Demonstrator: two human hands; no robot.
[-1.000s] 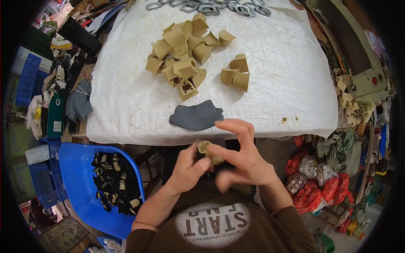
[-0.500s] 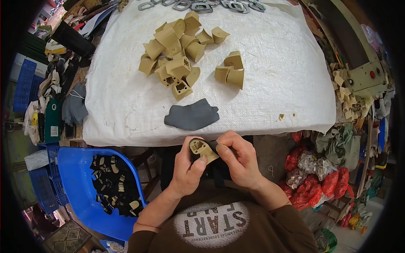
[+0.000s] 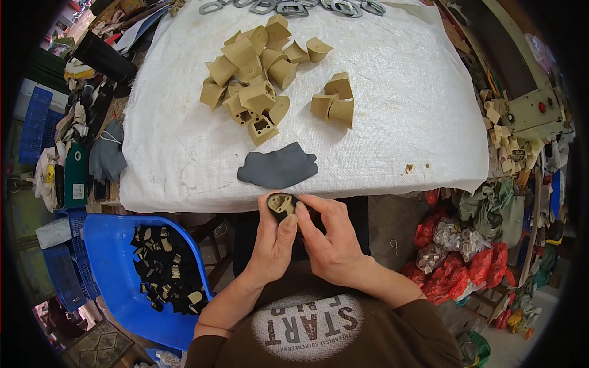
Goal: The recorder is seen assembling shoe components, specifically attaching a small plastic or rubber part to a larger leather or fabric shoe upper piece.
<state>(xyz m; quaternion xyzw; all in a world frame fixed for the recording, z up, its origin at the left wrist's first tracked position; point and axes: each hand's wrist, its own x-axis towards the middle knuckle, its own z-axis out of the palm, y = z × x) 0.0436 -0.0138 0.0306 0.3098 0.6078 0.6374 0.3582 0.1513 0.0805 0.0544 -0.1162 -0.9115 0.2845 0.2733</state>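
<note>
Just beyond the table's front edge, on my side, my left hand is closed around a beige shoe heel. Its hollow end with holes faces up, and a black leather-like cover wraps its side. My right hand presses thumb and fingers against the right side of the heel, on the cover's edge; its fingertips are partly hidden. A loose dark grey leather-like piece lies flat on the table in front of my hands. Farther off sits a pile of bare beige heels, with a smaller group of heels to its right.
A white woven sheet covers the table. Grey metal rings lie at its far edge. At lower left stands a blue basin holding black-covered heels. Red plastic bags lie at lower right, and a machine arm stands at right.
The heel has turned more upright and moved slightly left and away from me. My right hand has shifted left against it, and the cover now lies closer around the side.
</note>
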